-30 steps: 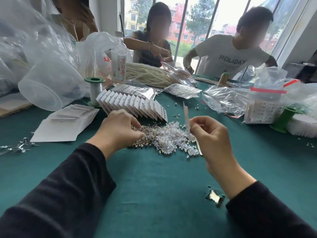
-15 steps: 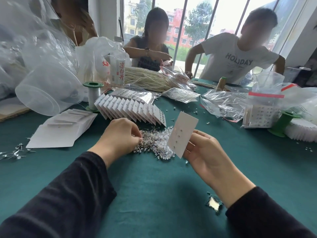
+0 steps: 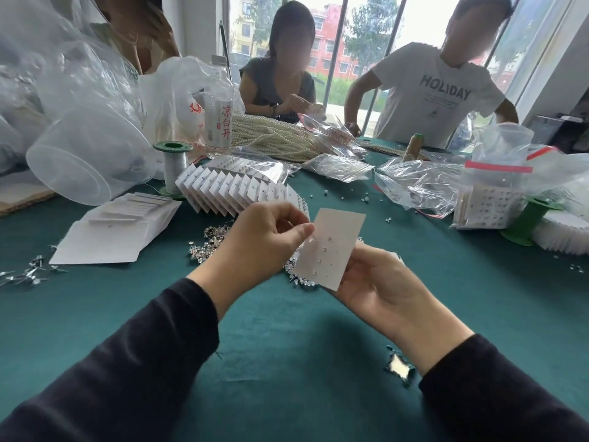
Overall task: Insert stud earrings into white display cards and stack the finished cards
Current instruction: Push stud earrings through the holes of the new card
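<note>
My right hand [image 3: 373,282] holds a white display card [image 3: 331,247] tilted up above the green table, several small studs showing on its face. My left hand [image 3: 264,240] has thumb and forefinger pinched at the card's left edge; whatever it pinches is too small to make out. A heap of loose stud earrings [image 3: 210,247] lies on the cloth under and behind my hands. A fanned row of finished cards [image 3: 236,193] stands beyond them. Blank white cards [image 3: 118,231] lie in a flat pile at the left.
The green table [image 3: 287,346] carries a clear plastic tub [image 3: 86,161], a thread spool [image 3: 173,169], a bottle [image 3: 220,122], pearl strands [image 3: 277,141] and plastic bags [image 3: 420,186]. A green spool [image 3: 529,221] stands right. Three people sit opposite. A scrap [image 3: 398,366] lies near my right wrist.
My left hand has lifted from the earring heap to the card's left edge. My right hand turned the card face-on and raised it.
</note>
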`<state>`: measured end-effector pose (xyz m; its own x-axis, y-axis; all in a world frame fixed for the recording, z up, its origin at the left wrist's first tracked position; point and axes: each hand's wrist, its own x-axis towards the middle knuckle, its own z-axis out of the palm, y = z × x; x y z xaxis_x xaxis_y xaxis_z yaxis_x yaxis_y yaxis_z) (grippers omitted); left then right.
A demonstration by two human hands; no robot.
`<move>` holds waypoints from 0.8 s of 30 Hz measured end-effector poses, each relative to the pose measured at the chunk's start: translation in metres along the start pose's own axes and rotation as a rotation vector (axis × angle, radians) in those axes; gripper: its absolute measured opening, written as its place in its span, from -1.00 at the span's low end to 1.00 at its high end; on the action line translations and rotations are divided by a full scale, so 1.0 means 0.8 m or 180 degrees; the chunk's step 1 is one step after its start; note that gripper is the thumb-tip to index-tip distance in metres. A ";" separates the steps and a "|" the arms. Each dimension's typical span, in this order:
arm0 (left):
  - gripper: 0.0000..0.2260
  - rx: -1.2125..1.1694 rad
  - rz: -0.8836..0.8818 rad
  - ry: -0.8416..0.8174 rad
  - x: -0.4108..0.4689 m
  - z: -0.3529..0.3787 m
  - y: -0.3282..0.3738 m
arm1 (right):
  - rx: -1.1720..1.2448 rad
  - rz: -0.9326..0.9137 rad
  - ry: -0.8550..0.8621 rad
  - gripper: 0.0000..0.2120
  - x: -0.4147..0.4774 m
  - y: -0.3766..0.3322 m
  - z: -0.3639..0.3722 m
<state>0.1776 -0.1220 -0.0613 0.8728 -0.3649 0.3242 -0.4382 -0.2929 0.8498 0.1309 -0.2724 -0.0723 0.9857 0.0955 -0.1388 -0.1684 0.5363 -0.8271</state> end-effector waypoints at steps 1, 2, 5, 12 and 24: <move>-0.94 0.0062 0.0075 0.0062 -0.001 0.005 0.002 | -0.0068 -0.0014 -0.0111 -0.78 -0.001 0.001 0.001; -0.94 0.0116 0.0133 0.0120 -0.002 0.009 0.003 | -0.0104 -0.0026 -0.0185 -0.77 -0.001 0.002 0.002; -0.91 0.0164 0.0215 0.0245 -0.003 0.012 0.004 | -0.0113 -0.0081 -0.0247 -0.72 -0.001 0.005 0.005; -0.91 0.0376 0.0365 0.0403 -0.003 0.013 0.005 | -0.0211 -0.0141 -0.0334 -0.73 -0.001 0.008 0.006; -0.89 0.0828 0.0533 0.0444 -0.004 0.014 0.004 | -0.0328 -0.0116 -0.0360 -0.77 -0.002 0.008 0.004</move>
<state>0.1708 -0.1320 -0.0642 0.7971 -0.3078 0.5195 -0.6025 -0.4613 0.6513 0.1285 -0.2660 -0.0755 0.9834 0.1744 -0.0503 -0.1255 0.4527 -0.8828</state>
